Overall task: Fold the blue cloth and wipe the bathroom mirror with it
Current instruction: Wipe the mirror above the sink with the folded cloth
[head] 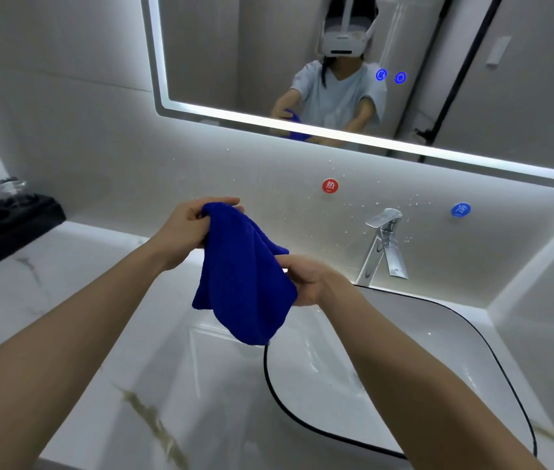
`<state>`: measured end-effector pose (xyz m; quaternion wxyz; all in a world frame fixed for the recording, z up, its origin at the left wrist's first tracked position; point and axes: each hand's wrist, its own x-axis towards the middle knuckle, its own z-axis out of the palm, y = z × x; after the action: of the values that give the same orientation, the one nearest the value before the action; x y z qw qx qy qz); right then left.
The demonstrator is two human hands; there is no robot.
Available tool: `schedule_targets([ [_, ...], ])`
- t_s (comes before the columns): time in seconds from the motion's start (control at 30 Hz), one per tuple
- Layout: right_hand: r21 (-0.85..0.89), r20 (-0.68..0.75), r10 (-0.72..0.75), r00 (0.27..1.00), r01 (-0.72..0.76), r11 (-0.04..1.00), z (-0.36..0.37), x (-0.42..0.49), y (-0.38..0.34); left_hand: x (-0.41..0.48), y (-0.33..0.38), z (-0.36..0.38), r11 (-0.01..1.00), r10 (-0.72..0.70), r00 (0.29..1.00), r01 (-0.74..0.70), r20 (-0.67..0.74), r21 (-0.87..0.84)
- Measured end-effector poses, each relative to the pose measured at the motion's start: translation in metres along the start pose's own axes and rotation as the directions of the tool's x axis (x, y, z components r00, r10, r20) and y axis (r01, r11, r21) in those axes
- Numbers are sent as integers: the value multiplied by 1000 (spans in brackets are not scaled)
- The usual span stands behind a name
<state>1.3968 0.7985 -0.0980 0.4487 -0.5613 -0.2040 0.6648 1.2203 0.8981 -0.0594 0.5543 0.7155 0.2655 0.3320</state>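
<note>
A blue cloth hangs in loose folds in the air above the counter's middle. My left hand pinches its top corner between thumb and fingers. My right hand grips its right edge lower down. The cloth's bottom tip droops toward the left rim of the sink. The bathroom mirror, framed by a lit strip, hangs on the wall above and shows a person's reflection with the cloth.
A white sink with a black rim lies at the right, with a chrome tap behind it. Red and blue round stickers mark the wall. A black tray with glasses stands at the far left on the marble counter.
</note>
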Motion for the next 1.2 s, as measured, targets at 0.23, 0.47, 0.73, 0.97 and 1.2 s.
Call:
schedule_targets([
  [0.23, -164, -3, 174, 985, -172, 971, 6, -2, 0, 2, -3, -6, 1000, 2, 1000, -2, -8, 12],
  [0.47, -177, -115, 246, 962, -264, 948, 12, -4, 0, 4, -4, -8, 996, 36, 999, -35, -9, 83],
  [0.73, -122, -145, 259, 955, -277, 953, 24, 4, 13, 7, -12, 4, 978, 160, 971, -132, -177, 162],
  [0.97, 190, -205, 42, 978, -2, 982, 29, 0, 10, 5, -5, -10, 975, 131, 983, -104, -130, 194],
  [1.2, 36, -253, -83, 964, 95, 995, 8, -9, -11, -1, -15, -22, 983, 45, 995, -28, -93, 180],
])
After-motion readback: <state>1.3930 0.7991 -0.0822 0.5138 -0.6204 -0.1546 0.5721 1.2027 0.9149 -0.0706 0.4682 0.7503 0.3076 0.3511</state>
